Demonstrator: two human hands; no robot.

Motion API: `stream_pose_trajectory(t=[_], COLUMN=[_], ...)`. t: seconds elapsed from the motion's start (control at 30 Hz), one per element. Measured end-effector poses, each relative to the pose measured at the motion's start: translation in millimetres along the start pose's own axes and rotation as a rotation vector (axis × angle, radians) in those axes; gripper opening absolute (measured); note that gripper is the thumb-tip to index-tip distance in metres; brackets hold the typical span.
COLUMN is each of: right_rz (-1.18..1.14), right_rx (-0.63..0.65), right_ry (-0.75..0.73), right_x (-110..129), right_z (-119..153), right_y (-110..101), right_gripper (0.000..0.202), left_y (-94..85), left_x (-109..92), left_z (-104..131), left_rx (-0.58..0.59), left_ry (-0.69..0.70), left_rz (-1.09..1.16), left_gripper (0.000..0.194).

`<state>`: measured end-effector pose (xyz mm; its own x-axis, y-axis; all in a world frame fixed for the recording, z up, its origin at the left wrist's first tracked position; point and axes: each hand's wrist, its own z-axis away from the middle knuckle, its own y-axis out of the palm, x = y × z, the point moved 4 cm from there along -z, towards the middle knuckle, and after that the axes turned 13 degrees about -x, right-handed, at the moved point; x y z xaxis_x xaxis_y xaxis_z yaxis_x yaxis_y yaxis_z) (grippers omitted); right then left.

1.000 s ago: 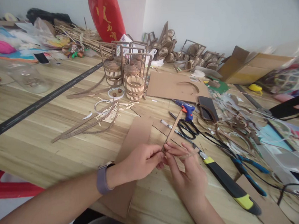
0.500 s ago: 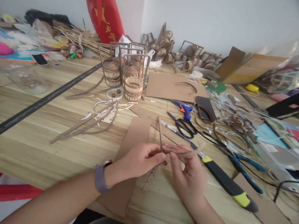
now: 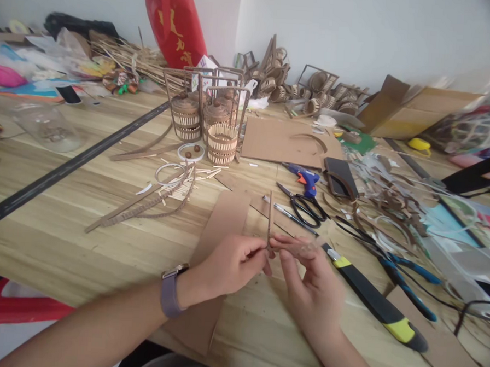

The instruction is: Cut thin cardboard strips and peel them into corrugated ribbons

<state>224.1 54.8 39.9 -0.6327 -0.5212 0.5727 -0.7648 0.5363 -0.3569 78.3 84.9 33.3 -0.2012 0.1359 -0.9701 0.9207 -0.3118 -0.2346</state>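
Note:
Over the front of the table my left hand (image 3: 232, 262), with a watch (image 3: 173, 289) on its wrist, pinches a narrow brown cardboard strip (image 3: 270, 212) at its lower part. The strip points away from me, upper end free. My right hand (image 3: 315, 288) is closed close beside it, its fingertips almost meeting the left ones. A frayed, peeled stretch of cardboard strip (image 3: 307, 249) runs across its fingers; whether both stretches are one piece I cannot tell. Below the left hand lies a flat cardboard sheet (image 3: 231, 210).
Right of my hands lie a utility knife (image 3: 370, 294), black scissors (image 3: 307, 208), pliers (image 3: 407, 290) and a blue glue gun (image 3: 305, 178). Small stick baskets (image 3: 222, 144) stand farther back. Loose sticks (image 3: 179, 188) and cardboard strips lie left of centre, scraps at the right.
The strip's upper part now stands straighter and shows a broader face. The frayed end that hung below my fingers is out of sight. The view has shifted slightly.

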Motion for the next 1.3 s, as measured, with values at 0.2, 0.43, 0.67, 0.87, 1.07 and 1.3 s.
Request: stream_pose_trajectory(t=[0.2, 0.43, 0.67, 0.87, 1.07, 1.3], right_rz=[-0.111, 0.093, 0.13, -0.142, -0.339, -0.049], right_rx=[-0.018, 0.022, 0.06, 0.01, 0.003, 0.059], right_ry=[0.092, -0.292, -0.38, 0.088, 0.36, -0.109], right_x=[-1, 13, 16, 0, -9, 3], right_z=[0, -3, 4, -3, -2, 0], right_y=[-1, 0, 0, 0, 1, 1], right_gripper=[0.006, 0.015, 0.017, 0.007, 0.011, 0.012], left_y=[-0.8, 1.7, 1.6, -1.3, -2.2, -0.6], left_x=[-1, 3, 3, 4, 0, 1], left_z=[0, -3, -2, 0, 0, -4], left_rx=[0.012, 0.006, -0.026, -0.019, 0.005, -0.015], left_ry=[-0.038, -0.152, -0.191, -0.126, -0.069, -0.141], left_rz=[0.021, 0.152, 0.242, 0.111, 0.05, 0.195], left_gripper=[0.024, 0.02, 0.026, 0.026, 0.023, 0.024])
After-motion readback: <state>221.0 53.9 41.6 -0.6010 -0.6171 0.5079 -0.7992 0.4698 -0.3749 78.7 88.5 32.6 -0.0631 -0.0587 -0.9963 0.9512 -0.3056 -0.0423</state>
